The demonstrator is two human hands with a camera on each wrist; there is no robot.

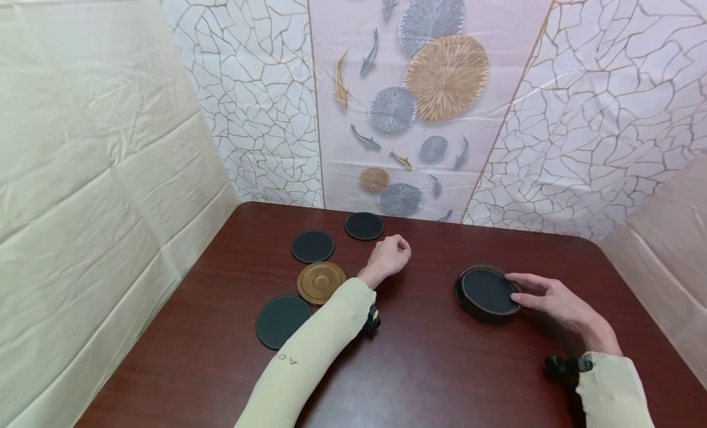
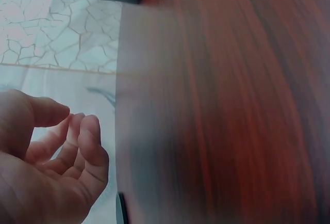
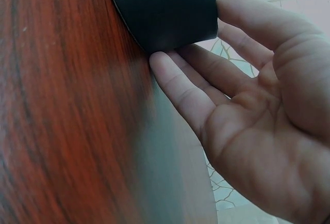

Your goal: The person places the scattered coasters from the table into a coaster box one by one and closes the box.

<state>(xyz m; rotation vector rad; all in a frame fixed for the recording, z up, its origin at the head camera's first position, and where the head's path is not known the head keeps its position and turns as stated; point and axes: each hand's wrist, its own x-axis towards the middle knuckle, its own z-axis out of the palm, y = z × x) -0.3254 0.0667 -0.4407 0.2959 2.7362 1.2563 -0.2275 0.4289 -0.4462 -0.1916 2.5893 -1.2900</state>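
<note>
My left hand (image 1: 389, 256) hovers above the table, its fingers loosely curled and nothing between them. Near it lies a round black coaster (image 1: 363, 226), with a second black coaster (image 1: 312, 247) farther left. A brown round coaster with a ringed centre (image 1: 321, 282) and a dark green coaster (image 1: 283, 322) lie beside the left forearm. On the right stands a round black coaster holder (image 1: 486, 316) with a dark coaster (image 1: 488, 290) at its top. My right hand (image 1: 558, 305) touches the holder's right side with thumb and fairly straight fingers. Whether more coasters sit beneath is hidden.
The dark red wooden table (image 1: 420, 366) ends at a patterned cloth backdrop (image 1: 265, 102). Pale cloth (image 1: 99, 170) hangs along the left side, and more cloth (image 1: 663, 250) along the right. The left sleeve (image 1: 309, 354) partly covers the green coaster.
</note>
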